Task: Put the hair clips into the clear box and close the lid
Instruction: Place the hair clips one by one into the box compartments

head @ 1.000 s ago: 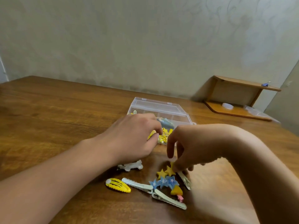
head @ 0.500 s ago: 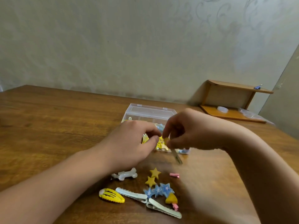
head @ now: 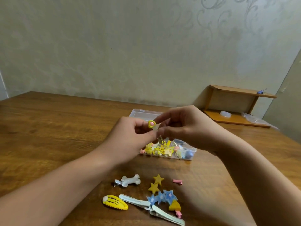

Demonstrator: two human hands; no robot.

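**Both hands pinching one hair clip above the clear box, its long axis running down toward the open tray.**

Taking the clear box (head: 184, 154) as landmark: the left hand (head: 130, 141) was above its near-left corner, thumb and fingers curled round the yellow heart clip (head: 151, 124); the right hand (head: 190, 128), above its near-right part, pinched the same clip's lower shank. The clip was held steeply tilted, heart end up and prongs down, directly over the clips already in the tray, so the drop was probably straight down. Loose clips, among them the bone clip (head: 131, 180) and the yellow snap clip (head: 114, 204), lay nearer the person than the box. The lid (head: 143, 113) lay open behind it.
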